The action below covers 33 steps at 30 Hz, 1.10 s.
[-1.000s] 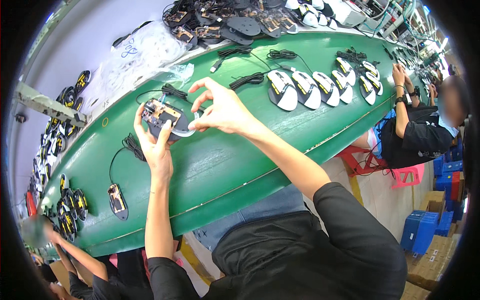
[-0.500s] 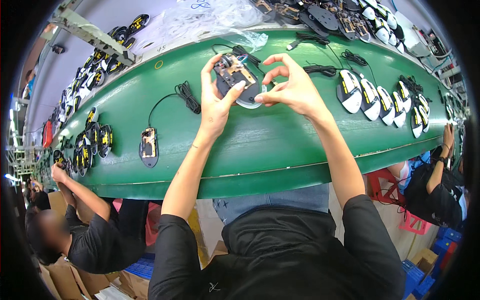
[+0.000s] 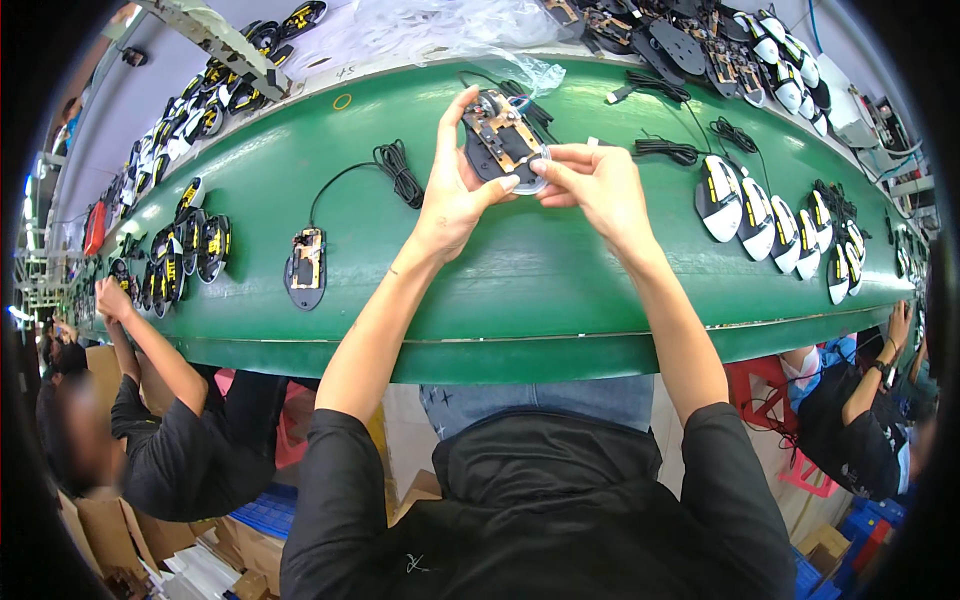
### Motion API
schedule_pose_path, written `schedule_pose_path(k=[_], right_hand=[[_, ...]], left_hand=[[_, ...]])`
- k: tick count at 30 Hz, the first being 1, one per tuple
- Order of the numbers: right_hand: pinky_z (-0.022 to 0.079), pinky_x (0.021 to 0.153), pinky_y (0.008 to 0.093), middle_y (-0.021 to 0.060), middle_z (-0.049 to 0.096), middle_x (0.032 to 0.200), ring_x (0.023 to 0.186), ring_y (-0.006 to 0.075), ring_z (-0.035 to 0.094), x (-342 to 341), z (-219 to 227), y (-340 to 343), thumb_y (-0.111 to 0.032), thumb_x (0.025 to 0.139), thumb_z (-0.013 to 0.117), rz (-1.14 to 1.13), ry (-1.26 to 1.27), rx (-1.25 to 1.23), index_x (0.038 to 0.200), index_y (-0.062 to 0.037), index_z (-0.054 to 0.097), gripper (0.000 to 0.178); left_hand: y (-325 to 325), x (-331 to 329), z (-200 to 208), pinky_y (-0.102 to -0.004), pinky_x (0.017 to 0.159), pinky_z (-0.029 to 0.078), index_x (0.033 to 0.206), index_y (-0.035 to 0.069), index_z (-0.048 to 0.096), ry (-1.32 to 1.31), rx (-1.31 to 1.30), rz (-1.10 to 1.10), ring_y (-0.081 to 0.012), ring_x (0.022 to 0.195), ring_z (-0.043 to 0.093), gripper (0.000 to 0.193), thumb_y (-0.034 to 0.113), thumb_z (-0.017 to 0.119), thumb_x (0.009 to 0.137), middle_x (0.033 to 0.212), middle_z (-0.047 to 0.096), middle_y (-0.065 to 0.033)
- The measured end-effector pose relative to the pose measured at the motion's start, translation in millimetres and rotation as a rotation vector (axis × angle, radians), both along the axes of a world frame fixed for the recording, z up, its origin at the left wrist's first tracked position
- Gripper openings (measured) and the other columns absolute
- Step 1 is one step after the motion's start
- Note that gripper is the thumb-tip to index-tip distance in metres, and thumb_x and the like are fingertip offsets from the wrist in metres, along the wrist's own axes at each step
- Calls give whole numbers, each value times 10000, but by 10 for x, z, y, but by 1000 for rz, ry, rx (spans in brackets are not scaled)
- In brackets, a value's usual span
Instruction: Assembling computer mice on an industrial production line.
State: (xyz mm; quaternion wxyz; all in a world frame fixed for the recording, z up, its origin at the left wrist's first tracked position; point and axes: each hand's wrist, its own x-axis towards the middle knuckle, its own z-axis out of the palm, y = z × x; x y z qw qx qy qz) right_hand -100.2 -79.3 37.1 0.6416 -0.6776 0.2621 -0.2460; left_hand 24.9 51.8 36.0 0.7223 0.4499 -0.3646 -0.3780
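The open mouse base (image 3: pixel 490 140) is held above the green belt (image 3: pixel 480 285), nearer its far edge. The left hand (image 3: pixel 448 208) grips its side, thumb on the rounded end. The right hand (image 3: pixel 608 192) has closed in: its fingers, spread earlier, now pinch that end at the clear strip (image 3: pixel 528 188) (partly hidden by the thumbs), so both hands apparently work the strip there. Another open base (image 3: pixel 305 270) lies toward the belt's left end; white mice (image 3: pixel 718 205) lie rightward.
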Motion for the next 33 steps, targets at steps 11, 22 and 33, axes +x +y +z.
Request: schedule_pose_path(k=[11,22,33], right_hand=[[576,624,254,125,699,806,678,147,675,5,147,-47,-107,831,724,127,10,200,954,60,689,211],[549,591,251,116,686,747,649,156,676,103,109,293,-119,820,740,250,48,201,861,29,665,171],[530,624,266,96,696,815,686,135,663,147,144,167,-14,776,738,42,-236,-766,920,19,682,158]], left_hand=[[89,131,-58,-296,779,584,1501,130,134,148,33,49,-209,1019,640,947,-52,713,775,1215,579,-154],[90,162,14,-312,795,549,1122,15,541,148,94,162,-184,887,667,415,88,770,784,1017,656,-104],[166,241,49,-360,741,587,1093,-3,505,232,79,-70,-242,850,682,342,88,693,821,978,641,-157]])
